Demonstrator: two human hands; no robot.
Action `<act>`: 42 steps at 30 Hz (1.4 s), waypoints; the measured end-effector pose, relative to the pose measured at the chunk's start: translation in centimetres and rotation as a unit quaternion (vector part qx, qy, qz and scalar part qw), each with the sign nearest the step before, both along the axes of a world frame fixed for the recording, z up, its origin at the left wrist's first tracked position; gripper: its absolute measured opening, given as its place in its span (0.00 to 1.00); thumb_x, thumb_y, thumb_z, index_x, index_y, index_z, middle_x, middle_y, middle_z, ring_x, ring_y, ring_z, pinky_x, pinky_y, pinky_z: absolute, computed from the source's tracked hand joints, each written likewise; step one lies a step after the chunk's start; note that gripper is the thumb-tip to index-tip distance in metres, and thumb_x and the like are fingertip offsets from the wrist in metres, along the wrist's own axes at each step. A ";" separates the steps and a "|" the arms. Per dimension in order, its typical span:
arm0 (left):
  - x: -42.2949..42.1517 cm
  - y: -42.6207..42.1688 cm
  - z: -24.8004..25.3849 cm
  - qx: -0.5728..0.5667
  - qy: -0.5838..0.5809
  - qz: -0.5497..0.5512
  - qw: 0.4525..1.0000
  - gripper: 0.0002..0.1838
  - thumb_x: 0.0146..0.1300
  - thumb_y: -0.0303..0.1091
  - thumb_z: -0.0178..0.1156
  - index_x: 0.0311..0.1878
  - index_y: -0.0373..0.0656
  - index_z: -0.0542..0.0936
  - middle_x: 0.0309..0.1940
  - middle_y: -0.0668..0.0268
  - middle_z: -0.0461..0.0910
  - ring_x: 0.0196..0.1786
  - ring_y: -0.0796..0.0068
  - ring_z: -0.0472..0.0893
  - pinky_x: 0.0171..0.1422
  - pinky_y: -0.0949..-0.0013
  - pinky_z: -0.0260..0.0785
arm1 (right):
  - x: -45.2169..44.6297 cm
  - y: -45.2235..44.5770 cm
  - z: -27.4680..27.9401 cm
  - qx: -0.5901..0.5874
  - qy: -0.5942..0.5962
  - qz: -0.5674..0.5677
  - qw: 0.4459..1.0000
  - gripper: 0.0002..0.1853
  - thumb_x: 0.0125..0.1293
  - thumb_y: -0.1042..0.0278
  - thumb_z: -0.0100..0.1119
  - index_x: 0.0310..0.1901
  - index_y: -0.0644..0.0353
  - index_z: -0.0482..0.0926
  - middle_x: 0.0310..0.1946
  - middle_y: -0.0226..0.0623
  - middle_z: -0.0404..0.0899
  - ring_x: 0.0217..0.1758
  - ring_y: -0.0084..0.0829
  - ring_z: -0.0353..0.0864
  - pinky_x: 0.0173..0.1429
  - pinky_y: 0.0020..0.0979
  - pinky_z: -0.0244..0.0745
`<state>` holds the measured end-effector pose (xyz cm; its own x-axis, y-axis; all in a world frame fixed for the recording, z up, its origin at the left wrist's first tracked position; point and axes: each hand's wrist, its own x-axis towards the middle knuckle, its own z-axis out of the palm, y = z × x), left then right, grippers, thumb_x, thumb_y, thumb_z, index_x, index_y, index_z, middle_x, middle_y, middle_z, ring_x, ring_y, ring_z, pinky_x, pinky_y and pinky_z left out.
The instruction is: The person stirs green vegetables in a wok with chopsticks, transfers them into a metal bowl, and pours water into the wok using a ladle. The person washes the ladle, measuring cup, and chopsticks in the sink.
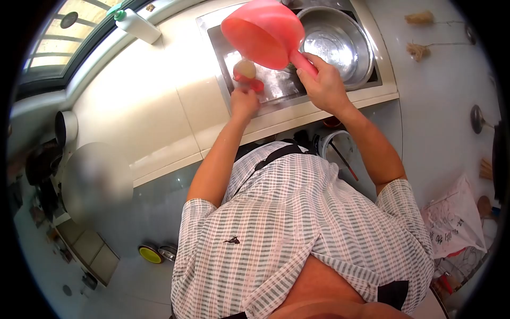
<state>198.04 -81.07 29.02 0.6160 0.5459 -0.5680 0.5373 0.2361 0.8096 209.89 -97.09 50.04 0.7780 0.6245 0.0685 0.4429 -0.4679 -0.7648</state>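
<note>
My right hand (326, 85) is closed round the handle of a pink-red plastic water dipper (260, 32). The dipper is tilted above the sink (276, 93), its bowl facing down and to the left. At the sink's near left corner, my left hand (245, 103) has its fingers curled together. Right beside those fingertips is a round cream and red thing (245, 70) with a red knob, its kind unclear. What the fingers hold, if anything, is hidden. A large metal basin (337, 48) stands in the right part of the sink, beyond my right hand.
A white bottle with a green cap (137, 26) lies on the tiled counter (154, 101) by the window. A dark pot (66, 127) is at the far left. Below the counter's right part stands a bucket (340, 146). Brushes (419, 51) and a ladle (477, 118) hang at the right.
</note>
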 end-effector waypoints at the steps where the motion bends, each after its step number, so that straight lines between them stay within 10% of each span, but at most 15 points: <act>1: 0.3 0.2 -1.2 0.016 0.012 0.004 1.000 0.14 0.68 0.27 0.55 0.50 0.23 0.74 0.36 0.52 0.82 0.33 0.62 0.85 0.34 0.64 0.83 | -0.2 0.0 -0.1 0.003 -0.006 0.000 1.000 0.19 0.68 0.64 0.56 0.55 0.69 0.78 0.37 0.60 0.82 0.42 0.58 0.83 0.47 0.45 0.77; 8: 1.2 0.5 -4.5 0.169 0.079 0.036 0.982 0.20 0.64 0.32 0.61 0.52 0.22 0.76 0.38 0.44 0.84 0.35 0.54 0.87 0.35 0.61 0.82 | -0.6 -0.3 -1.5 -0.001 -0.094 0.055 0.994 0.22 0.66 0.68 0.58 0.59 0.67 0.75 0.36 0.59 0.81 0.40 0.59 0.82 0.44 0.50 0.75; 14: 1.5 0.5 -3.8 0.204 0.144 -0.023 0.968 0.21 0.70 0.42 0.54 0.49 0.28 0.76 0.49 0.36 0.81 0.54 0.36 0.80 0.61 0.45 0.72 | -1.5 -0.9 -3.0 -0.075 -0.179 0.093 0.977 0.24 0.65 0.67 0.60 0.62 0.66 0.72 0.36 0.52 0.77 0.35 0.53 0.81 0.40 0.47 0.78; 20: 0.5 -1.1 0.2 0.200 0.131 -0.041 0.970 0.21 0.60 0.37 0.60 0.42 0.22 0.81 0.41 0.33 0.82 0.51 0.38 0.83 0.55 0.50 0.74 | -2.3 -1.8 -4.1 -0.131 -0.272 0.124 0.945 0.26 0.65 0.67 0.62 0.63 0.63 0.71 0.34 0.44 0.74 0.32 0.44 0.80 0.37 0.41 0.79; 23: -0.5 -1.7 -1.2 0.264 0.104 -0.018 0.959 0.19 0.60 0.34 0.59 0.43 0.23 0.82 0.43 0.34 0.82 0.51 0.39 0.83 0.56 0.51 0.74 | -2.4 -2.8 -3.5 -0.109 -0.175 0.086 0.975 0.27 0.65 0.71 0.62 0.65 0.69 0.71 0.42 0.53 0.79 0.41 0.51 0.82 0.44 0.41 0.80; 29: 1.3 -0.3 -2.9 0.235 0.142 -0.040 0.961 0.17 0.59 0.30 0.58 0.45 0.23 0.81 0.45 0.34 0.82 0.53 0.39 0.82 0.58 0.52 0.74 | -1.5 -5.5 -3.0 0.060 0.050 -0.105 0.991 0.23 0.70 0.68 0.62 0.62 0.73 0.74 0.50 0.50 0.83 0.53 0.34 0.82 0.61 0.31 0.73; 42: 6.6 2.6 -8.2 0.274 0.212 -0.047 0.937 0.30 0.55 0.31 0.69 0.59 0.29 0.70 0.54 0.39 0.79 0.59 0.41 0.79 0.66 0.52 0.71 | -2.6 -12.0 -2.7 0.117 0.085 -0.226 0.963 0.20 0.70 0.72 0.61 0.61 0.70 0.76 0.45 0.42 0.83 0.46 0.26 0.80 0.53 0.27 0.76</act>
<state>204.61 -78.42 20.84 0.4579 0.7823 -0.4223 0.8358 -0.2170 0.5043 207.32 -109.10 47.31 0.9793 0.2017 0.0148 0.0940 -0.3892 -0.9163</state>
